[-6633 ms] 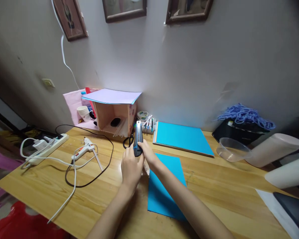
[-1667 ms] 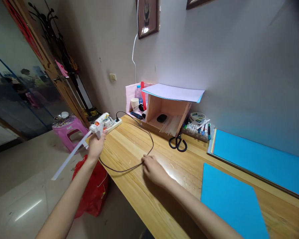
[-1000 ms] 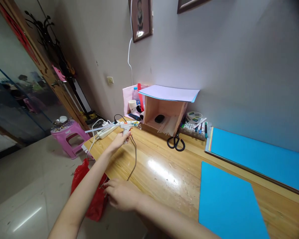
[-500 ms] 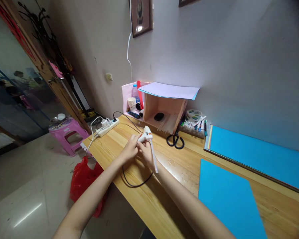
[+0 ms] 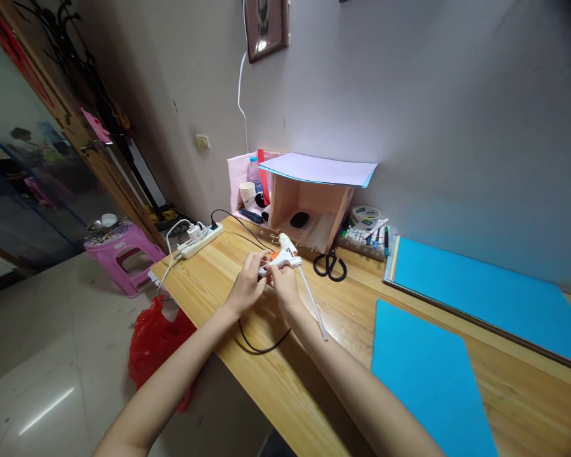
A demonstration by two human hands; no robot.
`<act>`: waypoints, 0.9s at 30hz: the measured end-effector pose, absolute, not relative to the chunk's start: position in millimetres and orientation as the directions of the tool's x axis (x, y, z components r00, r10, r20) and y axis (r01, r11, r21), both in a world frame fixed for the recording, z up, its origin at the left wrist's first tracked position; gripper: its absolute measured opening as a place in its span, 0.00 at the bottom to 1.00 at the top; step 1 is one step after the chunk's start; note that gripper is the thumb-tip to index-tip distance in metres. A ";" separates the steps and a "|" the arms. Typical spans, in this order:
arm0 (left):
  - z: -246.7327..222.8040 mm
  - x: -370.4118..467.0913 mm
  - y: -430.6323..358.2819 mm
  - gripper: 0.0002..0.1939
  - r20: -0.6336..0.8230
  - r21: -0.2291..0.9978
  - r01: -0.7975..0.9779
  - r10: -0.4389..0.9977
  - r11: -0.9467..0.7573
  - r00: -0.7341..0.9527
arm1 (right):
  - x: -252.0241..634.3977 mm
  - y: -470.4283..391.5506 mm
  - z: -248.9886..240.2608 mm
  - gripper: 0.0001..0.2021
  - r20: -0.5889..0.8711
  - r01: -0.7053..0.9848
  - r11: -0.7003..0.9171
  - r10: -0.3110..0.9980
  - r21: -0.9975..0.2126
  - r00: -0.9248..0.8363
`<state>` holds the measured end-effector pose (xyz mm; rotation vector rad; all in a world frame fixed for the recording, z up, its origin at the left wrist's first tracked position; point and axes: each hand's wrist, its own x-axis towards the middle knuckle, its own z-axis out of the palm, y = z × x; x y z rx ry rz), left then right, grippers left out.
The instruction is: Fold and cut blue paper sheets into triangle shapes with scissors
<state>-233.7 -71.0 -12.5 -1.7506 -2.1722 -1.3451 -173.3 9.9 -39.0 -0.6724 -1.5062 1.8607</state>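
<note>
Both hands hold a white hot glue gun (image 5: 288, 252) with an orange trigger, above the wooden table. A long clear glue stick (image 5: 314, 303) sticks out of its back end toward my right forearm. My left hand (image 5: 247, 284) wraps its fingers round the handle from the left. Close beside it, my right hand (image 5: 282, 285) grips the handle from the right, its thumb and fingertips near the base. Some fingers are hidden behind the gun. A black cord (image 5: 261, 351) loops on the table beneath my wrists.
Black-handled scissors (image 5: 330, 265) lie right of the gun, before an open box (image 5: 309, 203) topped by lilac paper. A power strip (image 5: 200, 241) sits at the left edge. Blue sheets (image 5: 423, 374) lie at right; markers (image 5: 368, 238) stand behind. A red bag (image 5: 155, 343) hangs below the edge.
The glue gun has turned, so its glue stick now points further right and its orange trigger shows more. Both hands still hold it. The whole view has shifted slightly.
</note>
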 end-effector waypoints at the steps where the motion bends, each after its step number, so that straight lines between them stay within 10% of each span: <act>1: -12.6 -233.0 -69.9 0.31 0.521 0.580 0.814 0.776 -0.015 -0.356 | -173.3 9.5 -39.2 0.13 0.018 -0.180 -0.128 0.764 -0.975 -0.645; 10: -35.5 -239.8 -110.5 0.26 0.348 0.560 0.790 0.795 0.248 -0.496 | -157.7 10.6 -35.2 0.16 0.112 -0.377 -0.159 0.789 -0.913 -0.604; 13: -37.9 -260.5 -147.0 0.22 0.287 0.366 0.863 0.840 0.348 -0.461 | -153.7 16.3 -35.5 0.16 0.132 -0.347 -0.085 0.819 -0.934 -0.558; 20: -21.0 -335.4 -214.3 0.14 0.551 -0.135 0.771 0.694 0.622 -0.463 | -168.3 12.0 -53.6 0.18 0.109 0.035 0.153 0.830 -0.988 -0.546; 27: -37.4 -356.4 -237.2 0.12 0.380 -0.023 0.829 0.772 0.559 -0.510 | -194.4 2.2 -66.2 0.17 -0.024 0.391 0.337 0.730 -0.857 -0.683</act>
